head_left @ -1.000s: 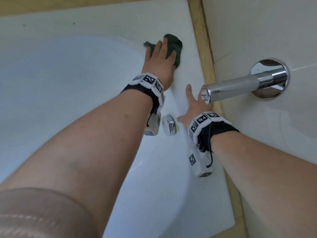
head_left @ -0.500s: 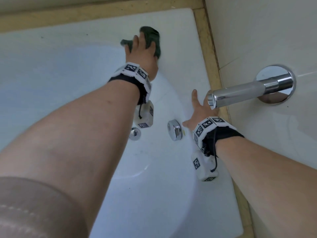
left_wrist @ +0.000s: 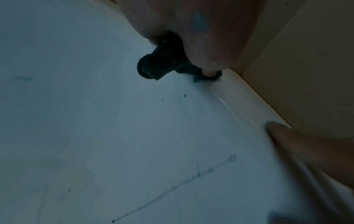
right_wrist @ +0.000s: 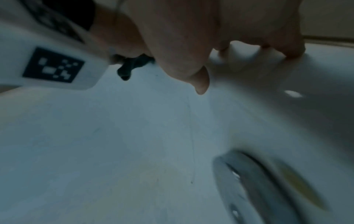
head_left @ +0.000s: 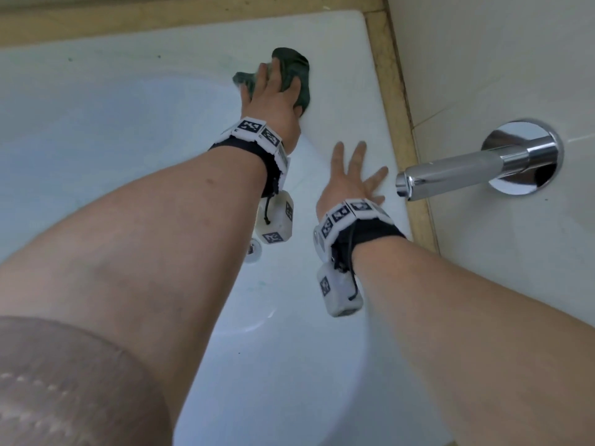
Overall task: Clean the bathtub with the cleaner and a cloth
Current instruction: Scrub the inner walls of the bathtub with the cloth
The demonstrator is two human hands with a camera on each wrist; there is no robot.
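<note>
The dark green cloth (head_left: pixel 291 75) lies bunched on the bathtub (head_left: pixel 347 91) rim's far corner, well beyond the chrome spout (head_left: pixel 450 178). The left hand (head_left: pixel 273 98) presses it flat, fingers extended over it. The right hand (head_left: pixel 351 178), fingers splayed and holding nothing, braces on the rim just beside the spout. Wiping looks midway: faint bluish streaks and dark specks remain on the basin wall, and no cleaner bottle is in view.
</note>
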